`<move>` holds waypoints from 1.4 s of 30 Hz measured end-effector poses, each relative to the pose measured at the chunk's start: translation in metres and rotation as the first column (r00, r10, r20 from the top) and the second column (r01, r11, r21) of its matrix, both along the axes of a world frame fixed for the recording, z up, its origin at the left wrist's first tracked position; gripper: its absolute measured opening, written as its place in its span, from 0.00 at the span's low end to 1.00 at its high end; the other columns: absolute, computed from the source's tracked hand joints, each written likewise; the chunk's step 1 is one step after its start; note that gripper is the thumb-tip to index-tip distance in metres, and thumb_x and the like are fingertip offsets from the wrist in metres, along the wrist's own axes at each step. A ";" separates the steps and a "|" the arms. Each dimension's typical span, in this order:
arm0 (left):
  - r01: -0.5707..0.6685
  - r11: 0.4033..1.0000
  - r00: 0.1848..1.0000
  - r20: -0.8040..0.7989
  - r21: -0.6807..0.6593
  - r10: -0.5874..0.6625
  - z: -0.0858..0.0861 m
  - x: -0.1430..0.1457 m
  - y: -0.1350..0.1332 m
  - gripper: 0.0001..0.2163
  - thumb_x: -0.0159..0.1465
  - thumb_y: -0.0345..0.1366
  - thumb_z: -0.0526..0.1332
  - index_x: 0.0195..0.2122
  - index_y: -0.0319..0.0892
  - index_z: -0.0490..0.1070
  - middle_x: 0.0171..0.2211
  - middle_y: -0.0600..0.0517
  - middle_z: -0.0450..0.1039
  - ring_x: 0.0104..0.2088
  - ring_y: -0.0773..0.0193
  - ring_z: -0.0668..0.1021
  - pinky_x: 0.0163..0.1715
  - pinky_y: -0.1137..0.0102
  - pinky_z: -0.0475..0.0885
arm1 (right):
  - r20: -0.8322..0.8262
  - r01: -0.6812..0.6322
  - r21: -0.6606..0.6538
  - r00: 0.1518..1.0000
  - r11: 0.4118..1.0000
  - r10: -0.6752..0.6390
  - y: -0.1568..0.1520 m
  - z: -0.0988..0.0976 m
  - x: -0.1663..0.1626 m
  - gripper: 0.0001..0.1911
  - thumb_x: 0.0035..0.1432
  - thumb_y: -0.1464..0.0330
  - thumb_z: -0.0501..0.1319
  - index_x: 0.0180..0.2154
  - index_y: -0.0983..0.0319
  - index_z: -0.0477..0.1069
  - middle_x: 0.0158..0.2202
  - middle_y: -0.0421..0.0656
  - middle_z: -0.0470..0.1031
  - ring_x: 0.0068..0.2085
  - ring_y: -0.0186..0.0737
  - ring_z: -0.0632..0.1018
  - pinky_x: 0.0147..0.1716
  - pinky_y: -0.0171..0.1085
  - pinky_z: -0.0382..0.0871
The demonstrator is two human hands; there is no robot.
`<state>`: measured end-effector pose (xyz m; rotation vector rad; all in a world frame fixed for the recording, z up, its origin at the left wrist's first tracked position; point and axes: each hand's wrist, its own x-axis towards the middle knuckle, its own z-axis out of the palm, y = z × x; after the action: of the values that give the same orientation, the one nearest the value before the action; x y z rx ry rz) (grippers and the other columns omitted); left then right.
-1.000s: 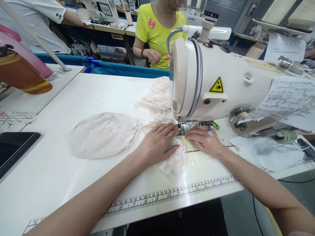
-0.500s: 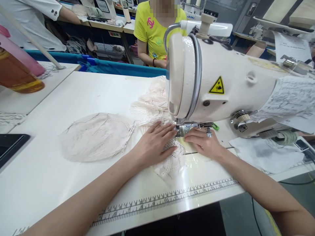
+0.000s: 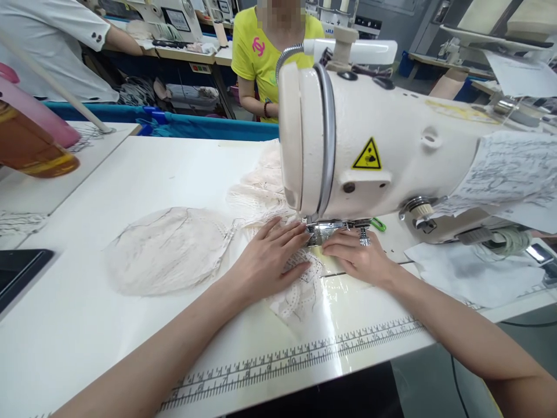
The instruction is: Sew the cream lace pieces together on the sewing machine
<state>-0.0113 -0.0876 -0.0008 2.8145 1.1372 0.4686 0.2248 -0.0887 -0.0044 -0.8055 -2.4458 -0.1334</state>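
A cream sewing machine (image 3: 374,157) stands on the white table (image 3: 130,168). Pale pink lace fabric (image 3: 169,249) lies spread to the left and runs under the presser foot (image 3: 319,230). My left hand (image 3: 270,258) lies flat on the lace just left of the foot, fingers stretched out. My right hand (image 3: 357,258) rests flat on the fabric just right of the foot, fingertips close to the needle area. More lace (image 3: 261,180) is bunched behind the machine head.
A printed ruler (image 3: 296,357) runs along the table's front edge. A black tablet (image 3: 17,273) lies at the left edge, an amber bottle (image 3: 30,142) above it. Papers (image 3: 474,273) lie right. A person in yellow (image 3: 261,52) and another in white (image 3: 52,40) stand behind.
The view has shifted slightly, so the machine head looks closer. Both hands stay flat on the lace by the presser foot, with hardly any movement.
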 end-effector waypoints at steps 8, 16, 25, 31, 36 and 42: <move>-0.003 1.000 1.000 -0.027 0.017 0.003 0.001 0.001 -0.001 0.24 0.68 0.48 0.51 0.58 0.38 0.65 0.57 0.43 0.69 0.60 0.51 0.68 0.64 0.51 0.53 | -0.014 0.004 0.019 1.000 1.000 -0.004 0.000 -0.001 0.001 0.15 0.62 0.78 0.52 0.35 0.59 0.75 0.37 0.34 0.80 0.38 0.34 0.78 0.31 0.36 0.71; -0.004 0.999 0.999 -0.032 0.032 0.005 0.001 0.002 -0.001 0.24 0.68 0.48 0.51 0.58 0.38 0.65 0.57 0.43 0.69 0.60 0.52 0.68 0.64 0.51 0.54 | -0.015 0.011 0.024 1.000 1.000 -0.011 0.000 -0.002 0.001 0.14 0.62 0.78 0.53 0.35 0.59 0.75 0.37 0.33 0.80 0.38 0.34 0.78 0.31 0.36 0.71; -0.008 1.000 1.000 0.005 -0.004 0.008 0.004 0.001 -0.001 0.23 0.67 0.48 0.52 0.57 0.40 0.66 0.56 0.44 0.70 0.59 0.51 0.69 0.64 0.49 0.53 | -0.024 -0.005 -0.014 1.000 1.000 0.005 0.000 -0.003 0.002 0.15 0.62 0.78 0.53 0.35 0.59 0.76 0.38 0.34 0.80 0.39 0.36 0.78 0.35 0.38 0.73; -0.002 1.000 1.000 -0.021 0.019 0.003 0.002 0.001 -0.001 0.24 0.67 0.50 0.51 0.58 0.41 0.66 0.58 0.44 0.69 0.59 0.53 0.69 0.65 0.50 0.49 | -0.052 0.010 -0.094 0.999 0.996 -0.015 0.002 -0.005 0.002 0.16 0.62 0.77 0.51 0.35 0.58 0.77 0.37 0.35 0.80 0.39 0.36 0.79 0.40 0.40 0.74; -0.103 0.994 0.993 0.067 0.042 0.100 0.009 0.004 -0.002 0.20 0.68 0.48 0.52 0.53 0.41 0.70 0.53 0.47 0.73 0.56 0.55 0.72 0.62 0.53 0.57 | -0.261 0.022 -0.186 0.963 0.982 -0.071 0.008 -0.011 0.002 0.17 0.57 0.78 0.52 0.34 0.58 0.77 0.37 0.38 0.80 0.37 0.37 0.79 0.37 0.40 0.73; -0.283 0.943 0.881 0.343 -0.175 0.327 0.040 0.000 -0.008 0.11 0.64 0.41 0.57 0.40 0.44 0.76 0.42 0.51 0.79 0.40 0.58 0.79 0.42 0.60 0.72 | -0.336 0.050 -0.290 0.930 0.956 -0.151 0.012 -0.014 0.000 0.17 0.51 0.79 0.52 0.32 0.58 0.78 0.34 0.39 0.80 0.35 0.38 0.80 0.37 0.39 0.74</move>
<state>-0.0113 -0.0956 0.0390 2.3122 1.4642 0.8756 0.2252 -0.0764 -0.0179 -0.9830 -2.1026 0.3019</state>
